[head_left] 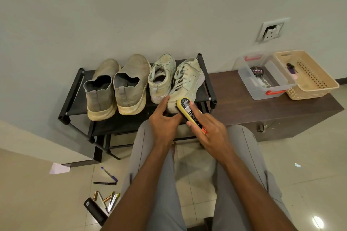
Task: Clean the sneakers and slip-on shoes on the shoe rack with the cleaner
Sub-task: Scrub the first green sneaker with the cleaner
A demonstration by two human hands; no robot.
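The right sneaker [185, 78] is seen at the right end of the shoe rack [74, 97], tipped onto its side so that its laces face left and its sole faces right; its long axis runs from the heel, nearest the person, away toward the wall. The heel lies directly ahead of both hands, touching them. The left hand [164, 121] is set against the heel's near left edge, the fingers only lightly bent and the thumb stretched across under the heel, so the shoe is steadied rather than gripped. The brush [189, 113], yellow-backed with a printed label, is clasped in the right hand [211, 133]: the grip is wrapped over its back, one fingertip laid forward along the label, and the dark bristles at its far tip are pressed to the heel. The brush's long axis follows the shoe's, pointing up and left. The right hand is judged nearer the working spot, so a stroke along the heel and sidewall is likely called for. The other sneaker [162, 78] and the slip-on shoes [116, 86] are stood upright to the left, apart from the hands
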